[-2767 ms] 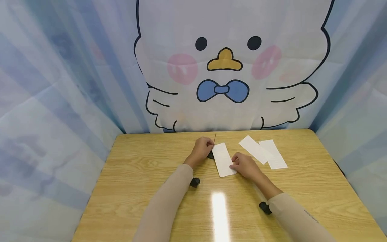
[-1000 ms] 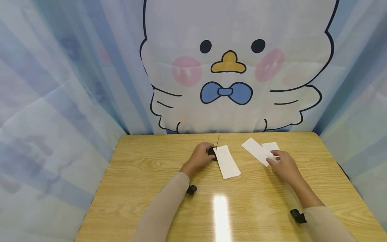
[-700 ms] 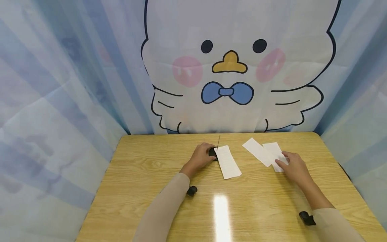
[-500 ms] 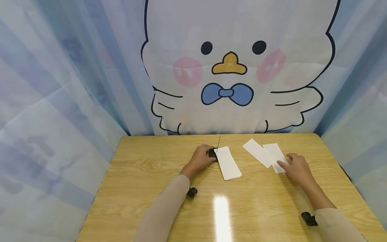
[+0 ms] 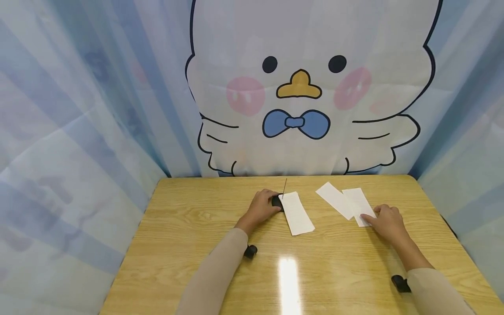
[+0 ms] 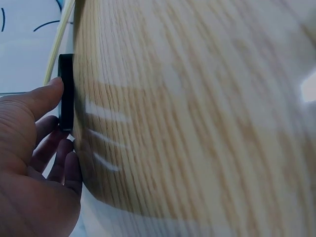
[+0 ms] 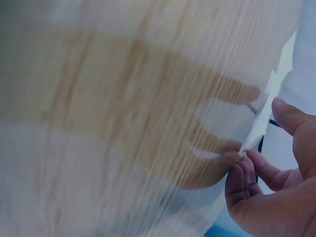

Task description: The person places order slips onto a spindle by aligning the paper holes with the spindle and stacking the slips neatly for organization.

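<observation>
In the head view a receipt spike, its round black base (image 5: pixel 277 202) on the table and a thin rod upright, stands left of centre. My left hand (image 5: pixel 260 207) grips the base's left side; the left wrist view shows the thumb and fingers at the black disc (image 6: pixel 66 93). A white paper slip (image 5: pixel 298 215) lies against the rod with its upper left corner at it. To the right my right hand (image 5: pixel 389 222) pinches the lower right edge of another white slip (image 5: pixel 357 203), thumb on top. A third slip (image 5: pixel 334 199) overlaps that one's left edge.
The wooden table (image 5: pixel 189 262) carries a bright light reflection near the front middle. A curtain (image 5: pixel 307 151) with a cartoon bird closes off the back, and more curtain stands at both sides. Black wrist cameras (image 5: pixel 250 251) sit under the sleeves.
My right hand has left the slip at the spike and moved right to the loose slips, then to the outer slip's edge. My left hand has gone from the rod to the base.
</observation>
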